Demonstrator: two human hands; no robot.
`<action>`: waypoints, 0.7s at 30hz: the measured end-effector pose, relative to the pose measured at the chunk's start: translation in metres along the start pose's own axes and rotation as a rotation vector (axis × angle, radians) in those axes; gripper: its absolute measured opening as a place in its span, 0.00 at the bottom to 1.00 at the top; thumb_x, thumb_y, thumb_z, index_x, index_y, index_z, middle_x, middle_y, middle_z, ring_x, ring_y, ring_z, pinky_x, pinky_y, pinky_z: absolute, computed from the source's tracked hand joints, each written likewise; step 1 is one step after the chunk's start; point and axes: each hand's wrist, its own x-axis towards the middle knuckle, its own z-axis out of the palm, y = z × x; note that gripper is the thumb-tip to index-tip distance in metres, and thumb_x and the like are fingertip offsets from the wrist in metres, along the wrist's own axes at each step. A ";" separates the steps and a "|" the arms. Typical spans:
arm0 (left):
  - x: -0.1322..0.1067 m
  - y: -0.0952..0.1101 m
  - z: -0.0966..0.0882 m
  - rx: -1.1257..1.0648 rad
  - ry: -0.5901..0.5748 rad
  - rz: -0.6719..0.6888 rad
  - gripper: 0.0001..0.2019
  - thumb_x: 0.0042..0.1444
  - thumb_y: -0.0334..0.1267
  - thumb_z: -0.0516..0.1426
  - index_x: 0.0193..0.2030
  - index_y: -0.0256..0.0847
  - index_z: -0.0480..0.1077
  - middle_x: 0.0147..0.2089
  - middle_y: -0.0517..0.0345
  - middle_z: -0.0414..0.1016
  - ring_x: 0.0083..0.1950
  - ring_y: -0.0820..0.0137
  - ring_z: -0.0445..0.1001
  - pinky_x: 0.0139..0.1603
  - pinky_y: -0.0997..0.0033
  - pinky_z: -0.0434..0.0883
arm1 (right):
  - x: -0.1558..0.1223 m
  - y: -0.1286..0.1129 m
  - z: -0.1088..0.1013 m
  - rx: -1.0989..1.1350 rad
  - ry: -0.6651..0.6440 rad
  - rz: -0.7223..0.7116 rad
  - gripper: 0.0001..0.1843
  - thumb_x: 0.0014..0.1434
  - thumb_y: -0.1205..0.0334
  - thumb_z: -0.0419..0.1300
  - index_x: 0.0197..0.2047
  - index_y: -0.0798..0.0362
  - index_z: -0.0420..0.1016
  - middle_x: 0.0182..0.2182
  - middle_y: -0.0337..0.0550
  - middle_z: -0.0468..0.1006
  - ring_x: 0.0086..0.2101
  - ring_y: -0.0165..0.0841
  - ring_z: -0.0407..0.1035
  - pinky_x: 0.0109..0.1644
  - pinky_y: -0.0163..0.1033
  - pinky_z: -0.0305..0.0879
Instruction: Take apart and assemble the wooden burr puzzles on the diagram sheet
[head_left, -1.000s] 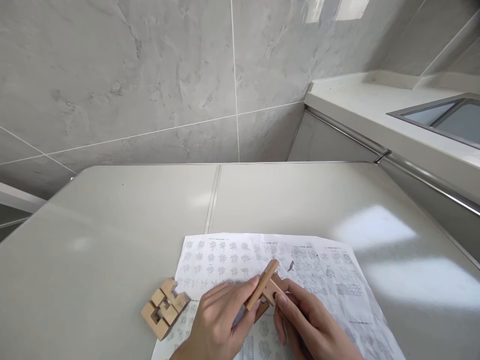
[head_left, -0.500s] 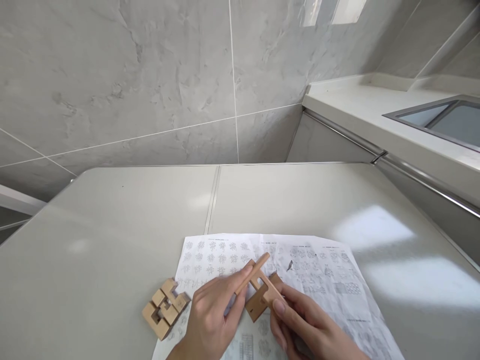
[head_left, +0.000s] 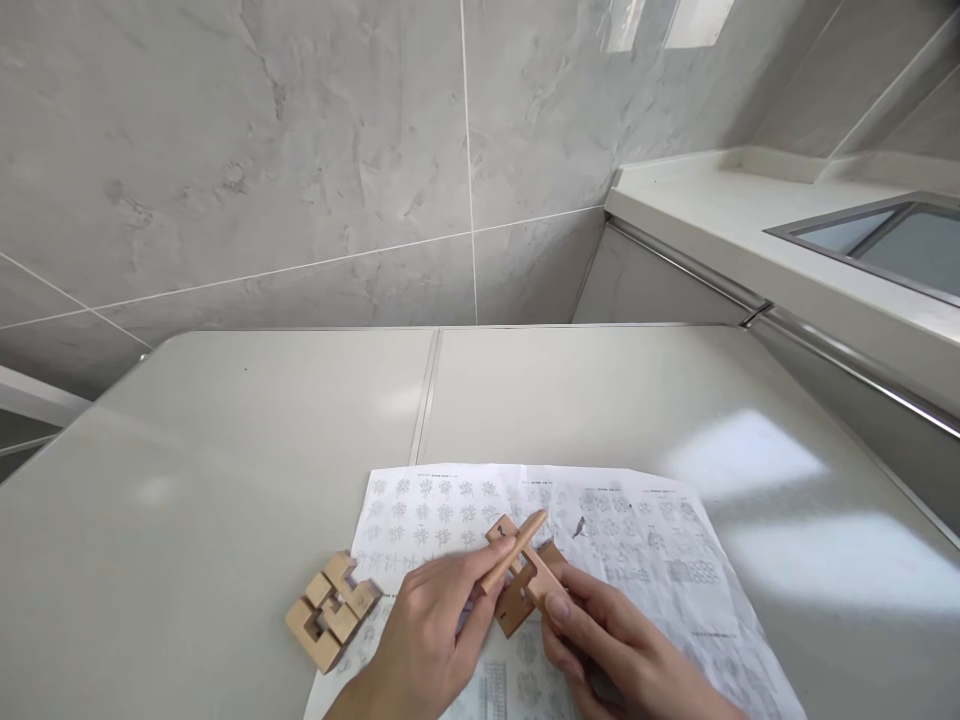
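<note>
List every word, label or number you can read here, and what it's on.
No text is legible.
Printed sheet: heading lines above diagrams, too small and blurred.
Held wooden pieces: small dark marks; can't tell if they're characters.

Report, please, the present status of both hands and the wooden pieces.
Left hand pinching rod, right hand gripping notched piece. Rod crosses notched piece; joint unclear. Block cluster beside left hand, across sheet's edge. Nothing seen in the way.
</note>
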 end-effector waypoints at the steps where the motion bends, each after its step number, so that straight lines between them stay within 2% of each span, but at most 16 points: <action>1: -0.001 0.000 0.000 -0.006 -0.012 -0.009 0.20 0.77 0.29 0.54 0.71 0.48 0.70 0.50 0.56 0.89 0.45 0.66 0.90 0.46 0.69 0.87 | 0.000 0.002 0.000 -0.009 0.002 -0.009 0.29 0.72 0.30 0.60 0.45 0.51 0.67 0.28 0.29 0.66 0.15 0.16 0.53 0.17 0.27 0.44; 3: -0.003 0.000 0.000 -0.013 -0.029 -0.019 0.21 0.76 0.28 0.54 0.70 0.48 0.70 0.46 0.57 0.89 0.43 0.67 0.89 0.45 0.69 0.87 | 0.001 0.004 0.000 -0.015 0.005 -0.020 0.29 0.72 0.30 0.60 0.44 0.51 0.67 0.28 0.29 0.67 0.15 0.16 0.53 0.17 0.27 0.43; 7: -0.003 0.000 -0.002 -0.018 -0.066 0.006 0.21 0.76 0.27 0.53 0.70 0.48 0.69 0.50 0.56 0.89 0.47 0.65 0.89 0.51 0.65 0.86 | 0.000 0.002 0.000 -0.022 -0.003 -0.016 0.30 0.71 0.30 0.60 0.44 0.50 0.66 0.27 0.28 0.65 0.16 0.16 0.52 0.18 0.28 0.44; 10: -0.002 0.001 -0.004 -0.045 -0.107 0.014 0.21 0.77 0.26 0.51 0.71 0.48 0.68 0.50 0.57 0.88 0.47 0.66 0.88 0.53 0.63 0.85 | -0.001 0.003 -0.001 -0.021 -0.003 -0.017 0.30 0.71 0.29 0.61 0.45 0.50 0.67 0.27 0.28 0.64 0.16 0.17 0.51 0.18 0.28 0.42; 15: 0.000 0.004 -0.003 -0.055 -0.124 0.081 0.20 0.77 0.26 0.51 0.71 0.46 0.67 0.47 0.55 0.88 0.44 0.66 0.88 0.47 0.64 0.85 | -0.001 0.012 0.000 -0.003 0.035 -0.037 0.28 0.72 0.31 0.61 0.45 0.50 0.66 0.28 0.28 0.64 0.16 0.16 0.51 0.17 0.28 0.41; 18: -0.001 0.005 0.002 -0.016 -0.107 0.156 0.20 0.77 0.26 0.52 0.71 0.42 0.66 0.46 0.52 0.89 0.43 0.64 0.88 0.44 0.63 0.86 | 0.000 0.011 0.004 -0.004 0.040 -0.036 0.30 0.70 0.28 0.61 0.45 0.49 0.66 0.28 0.28 0.64 0.15 0.16 0.51 0.17 0.28 0.42; 21: -0.003 0.003 0.007 0.032 -0.024 0.216 0.20 0.76 0.23 0.54 0.70 0.38 0.68 0.46 0.50 0.89 0.44 0.62 0.88 0.42 0.63 0.86 | 0.002 0.009 0.005 -0.048 0.024 -0.076 0.31 0.71 0.28 0.60 0.44 0.50 0.66 0.28 0.29 0.68 0.14 0.16 0.54 0.17 0.28 0.43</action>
